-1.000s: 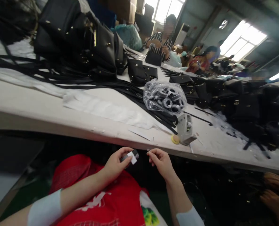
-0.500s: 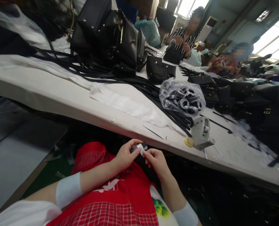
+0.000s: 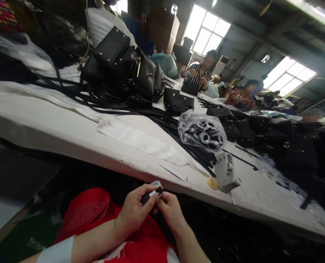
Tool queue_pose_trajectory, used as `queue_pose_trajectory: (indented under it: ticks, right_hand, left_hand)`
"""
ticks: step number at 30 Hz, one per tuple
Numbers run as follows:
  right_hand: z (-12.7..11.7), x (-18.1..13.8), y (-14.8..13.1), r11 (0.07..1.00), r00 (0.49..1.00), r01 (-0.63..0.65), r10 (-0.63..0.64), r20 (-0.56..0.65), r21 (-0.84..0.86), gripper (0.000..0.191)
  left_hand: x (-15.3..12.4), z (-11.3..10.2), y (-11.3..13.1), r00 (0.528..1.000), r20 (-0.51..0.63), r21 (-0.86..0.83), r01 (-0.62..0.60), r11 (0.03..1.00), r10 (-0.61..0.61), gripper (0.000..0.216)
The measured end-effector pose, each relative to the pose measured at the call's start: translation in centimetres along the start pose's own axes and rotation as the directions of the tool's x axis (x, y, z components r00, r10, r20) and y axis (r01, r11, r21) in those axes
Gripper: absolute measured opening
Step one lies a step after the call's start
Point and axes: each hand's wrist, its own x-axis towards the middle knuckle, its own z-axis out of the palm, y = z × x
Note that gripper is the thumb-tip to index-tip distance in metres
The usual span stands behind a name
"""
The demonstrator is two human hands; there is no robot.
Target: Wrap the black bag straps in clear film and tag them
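Above my lap, my left hand (image 3: 136, 206) is closed round a rolled black strap (image 3: 145, 199) with a white band across it. A pale, shiny curl stands up at the far side of the roll. My right hand (image 3: 171, 212) pinches at the roll's right end, its fingertips partly hidden behind it. Both hands are just off the near edge of the white table (image 3: 77, 142). Beyond them on the table, a clear plastic bag (image 3: 202, 130) holds several similar banded rolls. A grey tape dispenser (image 3: 225, 171) stands to the right, with a yellow round piece (image 3: 213, 183) beside it.
Long black straps (image 3: 162, 120) run across the table beside a white cloth-like strip (image 3: 140, 137). Black bags (image 3: 140, 76) are piled at the back left, and more black bags (image 3: 283, 142) at the right. A person in a striped top (image 3: 196, 75) sits across the table.
My view has tilted upward, so the table sits lower in it. The roll has turned in my hands, and my right fingers have shifted from the white band to the roll's end.
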Motion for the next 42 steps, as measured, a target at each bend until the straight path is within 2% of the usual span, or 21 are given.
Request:
queue_pose_trajectory:
  ticks: [3, 6, 9, 11, 13, 15, 17, 20, 21, 23, 27, 30, 33, 37, 42]
  right_hand:
    - [0.8, 0.9, 0.5, 0.998, 0.997, 0.06, -0.059, -0.058, 0.029, 0.034]
    - [1.4, 1.5, 0.6, 0.993, 0.987, 0.106, -0.099, -0.13, 0.05, 0.03]
    - [1.9, 1.6, 0.2, 0.98, 0.983, 0.118, -0.093, -0.158, 0.162, 0.022]
    - [2.1, 1.3, -0.1, 0.935, 0.993, 0.097, -0.068, -0.098, 0.341, 0.02]
    - [2.2, 1.0, -0.3, 0.845, 0.997, 0.064, -0.076, -0.001, 0.531, 0.03]
    - [2.1, 0.9, -0.4, 0.765, 0.99, 0.043, -0.119, 0.075, 0.643, 0.036]
    - [2.1, 0.9, -0.5, 0.743, 0.983, 0.044, -0.152, 0.105, 0.667, 0.042]
    - [1.7, 1.3, -0.6, 0.797, 0.971, 0.014, -0.155, 0.183, 0.603, 0.046]
    - [1.5, 1.5, -0.7, 0.815, 0.966, 0.007, -0.155, 0.207, 0.579, 0.045]
    - [0.9, 1.8, -0.7, 0.833, 0.966, 0.024, -0.161, 0.2, 0.552, 0.04]
    - [-0.8, 2.2, -1.3, 0.853, 0.985, 0.098, -0.156, 0.071, 0.513, 0.032]
    - [-1.8, 2.1, -2.1, 0.888, 0.976, 0.122, -0.188, 0.109, 0.443, 0.039]
    - [-1.9, 1.8, -2.5, 0.889, 0.968, 0.124, -0.207, 0.144, 0.441, 0.043]
    - [-1.4, 1.3, -1.8, 0.853, 0.974, 0.12, -0.2, 0.107, 0.509, 0.043]
    - [-0.9, 1.2, -1.3, 0.826, 0.977, 0.095, -0.184, 0.106, 0.555, 0.046]
  left_hand:
    - [0.0, -0.3, 0.2, 0.977, -0.003, 0.112, -0.212, 0.971, 0.214, 0.015]
    - [0.0, -0.3, 0.3, 0.912, -0.004, 0.201, -0.401, 0.894, 0.41, 0.02]
    - [0.2, -0.2, 0.2, 0.873, -0.025, 0.27, -0.463, 0.844, 0.487, 0.027]
    - [0.6, -0.2, 0.0, 0.879, -0.047, 0.279, -0.444, 0.851, 0.474, 0.024]
    - [1.0, -0.2, -0.5, 0.886, -0.054, 0.277, -0.429, 0.86, 0.46, 0.022]
    - [1.3, -0.3, -1.1, 0.879, -0.044, 0.29, -0.444, 0.848, 0.475, 0.022]
    - [1.5, -0.1, -1.7, 0.852, -0.03, 0.33, -0.485, 0.81, 0.523, 0.025]
    - [1.4, 0.2, -2.4, 0.782, 0.017, 0.407, -0.575, 0.71, 0.623, 0.031]
    - [1.4, 0.3, -2.4, 0.772, 0.034, 0.42, -0.587, 0.691, 0.635, 0.032]
    - [1.5, 0.3, -2.0, 0.786, 0.069, 0.409, -0.584, 0.701, 0.615, 0.034]
    - [2.3, 0.2, -0.7, 0.875, 0.114, 0.342, -0.479, 0.808, 0.471, 0.042]
    - [2.9, 0.1, -0.1, 0.912, 0.061, 0.341, -0.401, 0.85, 0.406, 0.053]
    - [3.1, 0.2, 0.0, 0.921, 0.041, 0.327, -0.379, 0.866, 0.388, 0.054]
    - [2.8, 0.2, 0.2, 0.931, 0.009, 0.344, -0.345, 0.873, 0.364, 0.052]
    - [2.4, 0.0, 0.7, 0.909, -0.044, 0.403, -0.363, 0.84, 0.414, 0.028]
